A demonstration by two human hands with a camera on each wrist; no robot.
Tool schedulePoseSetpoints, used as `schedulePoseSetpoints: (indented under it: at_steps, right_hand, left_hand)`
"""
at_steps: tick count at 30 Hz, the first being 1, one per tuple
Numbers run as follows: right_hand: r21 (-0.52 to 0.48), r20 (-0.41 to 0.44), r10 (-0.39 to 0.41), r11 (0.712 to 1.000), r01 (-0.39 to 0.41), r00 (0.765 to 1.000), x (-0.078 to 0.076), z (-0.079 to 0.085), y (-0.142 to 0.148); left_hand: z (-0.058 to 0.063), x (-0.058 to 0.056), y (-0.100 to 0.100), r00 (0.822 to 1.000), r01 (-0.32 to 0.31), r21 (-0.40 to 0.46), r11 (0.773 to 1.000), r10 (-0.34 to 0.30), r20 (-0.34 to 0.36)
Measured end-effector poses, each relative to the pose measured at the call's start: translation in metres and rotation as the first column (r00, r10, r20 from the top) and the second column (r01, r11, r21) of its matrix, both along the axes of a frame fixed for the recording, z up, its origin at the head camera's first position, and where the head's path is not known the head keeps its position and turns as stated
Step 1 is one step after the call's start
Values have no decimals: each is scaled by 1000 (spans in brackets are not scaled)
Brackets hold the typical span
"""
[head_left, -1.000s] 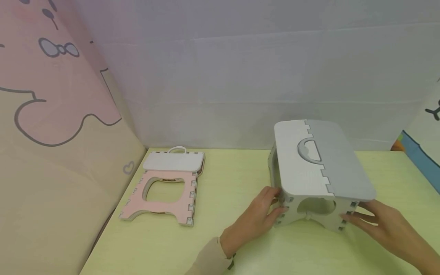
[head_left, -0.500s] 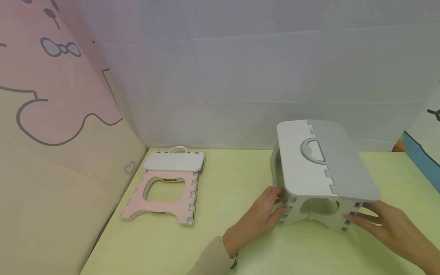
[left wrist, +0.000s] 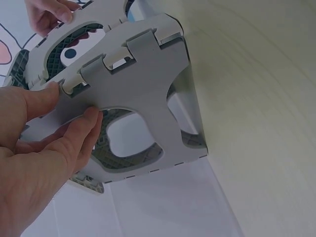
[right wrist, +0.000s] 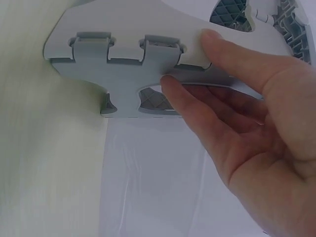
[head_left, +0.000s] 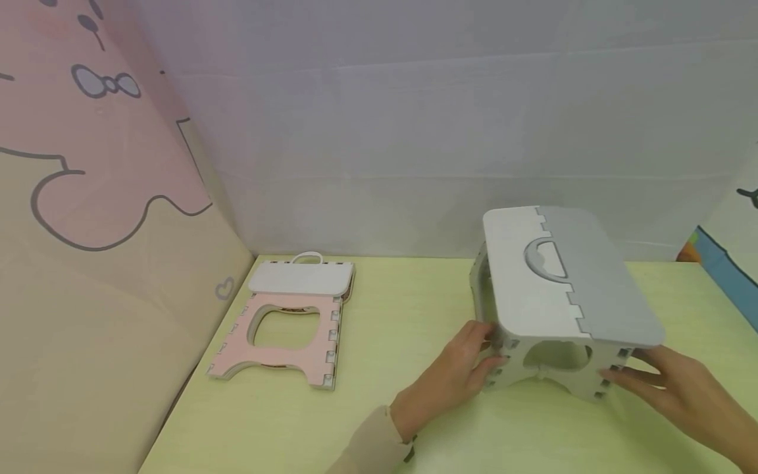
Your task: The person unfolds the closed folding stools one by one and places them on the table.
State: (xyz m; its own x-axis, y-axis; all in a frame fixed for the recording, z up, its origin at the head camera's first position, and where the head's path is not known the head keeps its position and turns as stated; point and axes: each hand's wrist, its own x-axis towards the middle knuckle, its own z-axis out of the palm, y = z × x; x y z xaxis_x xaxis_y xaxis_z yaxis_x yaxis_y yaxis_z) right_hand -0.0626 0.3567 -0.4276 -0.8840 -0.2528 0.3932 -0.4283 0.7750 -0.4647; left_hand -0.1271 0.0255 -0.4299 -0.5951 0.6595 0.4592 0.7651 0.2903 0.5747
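Note:
An unfolded white and grey folding stool [head_left: 527, 283] stands upright on the right side of the table, its carry handle lying flat in the seat. My left hand [head_left: 453, 375] grips the hinged front-left leg edge, thumb on the front panel and fingers on the side panel. At the front-right leg edge, just under the seat, my right hand [head_left: 681, 395] pinches the hinged corner. The left wrist view shows the left hand [left wrist: 54, 133] with fingertips beside the side panel's cutout. In the right wrist view, the right hand [right wrist: 247, 108] has its thumb on the front panel.
A folded pink and white folding stool [head_left: 284, 355] lies flat at the left of the pale green table [head_left: 391, 316]. A pale curtain [head_left: 379, 131] hangs behind the table. Printed cloth [head_left: 118, 263] borders the left side, and another printed sheet stands at the right edge.
The white and grey stool has shifted slightly to the right, with both hands moving along with it and keeping their hold. The folded pink stool has stayed in place.

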Motion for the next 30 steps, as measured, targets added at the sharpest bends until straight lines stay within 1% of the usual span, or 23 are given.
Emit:
schedulePoseSetpoints:
  at_steps: [3, 11, 15, 18, 23, 27, 30]
  right_hand:
    - [2, -2, -2, 1000, 2, 1000, 0, 0, 2]
    - [-6, -27, 10, 1000, -10, 1000, 0, -1, 6]
    - [-8, -4, -2, 1000, 2, 1000, -1, -1, 9]
    - [-9, 7, -7, 1000, 7, 1000, 0, 0, 10]
    - [-31, 22, -10, 999, 10, 1000, 1, 1, 13]
    - [-59, 51, -8, 998, 11, 999, 1, 0, 14]
    - [-84, 65, -4, 996, 10, 998, 2, -1, 16]
  left_hand:
    - [0, 0, 2, 1000, 1, 0, 1000, -1, -9]
    - [1, 0, 7, 1000, 3, -16, 1000, -3, 17]
    - [2, 1, 9, 1000, 0, -30, 1000, 0, 2]
    - [2, 0, 10, 999, -10, -49, 999, 9, -36]
    - [1, 0, 13, 997, -22, -69, 997, 16, -78]
    - [1, 0, 16, 996, -29, -76, 997, 23, -83]
    - [3, 0, 18, 998, -23, -81, 996, 19, -56]
